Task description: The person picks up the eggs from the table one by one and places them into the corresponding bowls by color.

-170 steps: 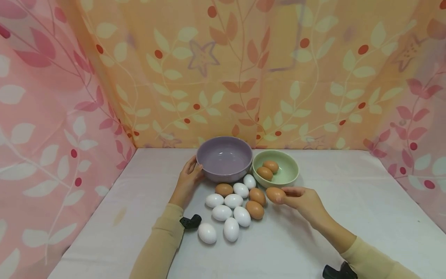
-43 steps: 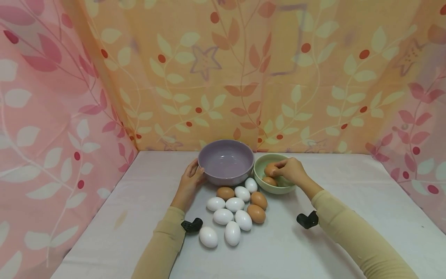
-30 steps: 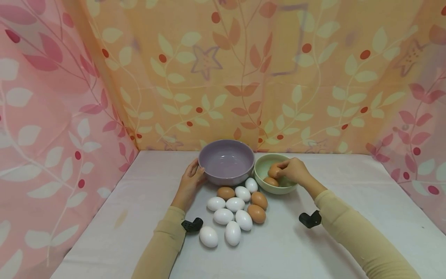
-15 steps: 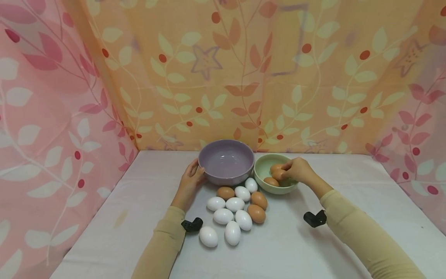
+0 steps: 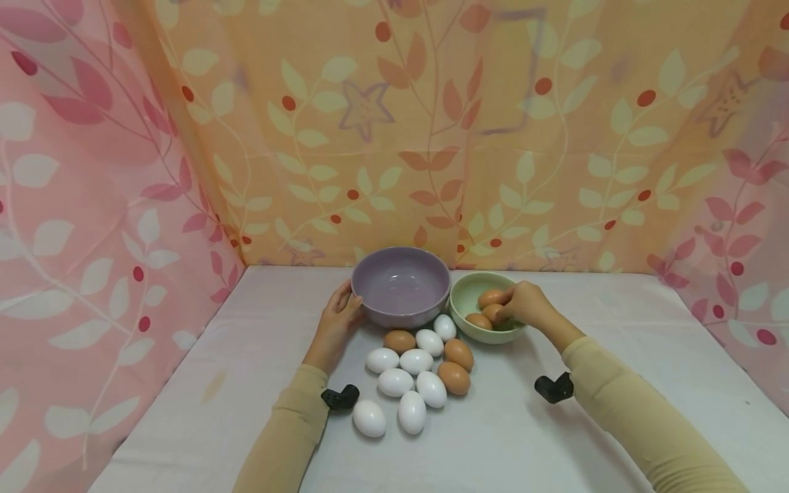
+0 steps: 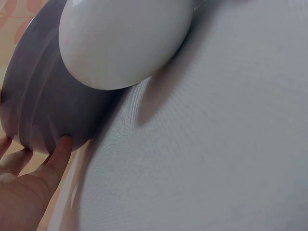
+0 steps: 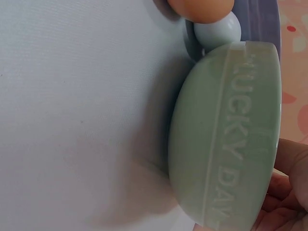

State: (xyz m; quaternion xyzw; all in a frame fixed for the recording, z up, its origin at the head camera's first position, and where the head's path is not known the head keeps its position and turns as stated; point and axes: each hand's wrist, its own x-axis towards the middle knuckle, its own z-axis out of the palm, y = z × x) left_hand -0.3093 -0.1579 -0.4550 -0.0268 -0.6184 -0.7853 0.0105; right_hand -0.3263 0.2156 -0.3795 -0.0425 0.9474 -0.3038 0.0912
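My left hand [image 5: 337, 322] rests its fingers and thumb against the left side of a purple bowl [image 5: 401, 318]; its fingertips touch the outer wall in the left wrist view. Inside the green bowl [image 5: 465, 330] on the right, my right hand [image 5: 529, 307] pinches a brown egg [image 5: 494, 313]. Two other brown eggs lie beside it, one behind [image 5: 491, 298] and one in front [image 5: 478, 321]. The right wrist view shows the green bowl's raised lettering [image 7: 236, 130], with the hand at its rim and the fingertips hidden.
Several white eggs [image 5: 395, 382] and three brown eggs [image 5: 454, 378] lie on the white cloth in front of the bowls. A white egg [image 6: 125, 38] looms close in the left wrist view. Patterned curtains [image 5: 364, 171] stand behind and at both sides.
My right hand has carried a brown egg from in front of the green bowl into it, then shifted slightly right and lowered it among the other two. The left hand stays against the purple bowl.
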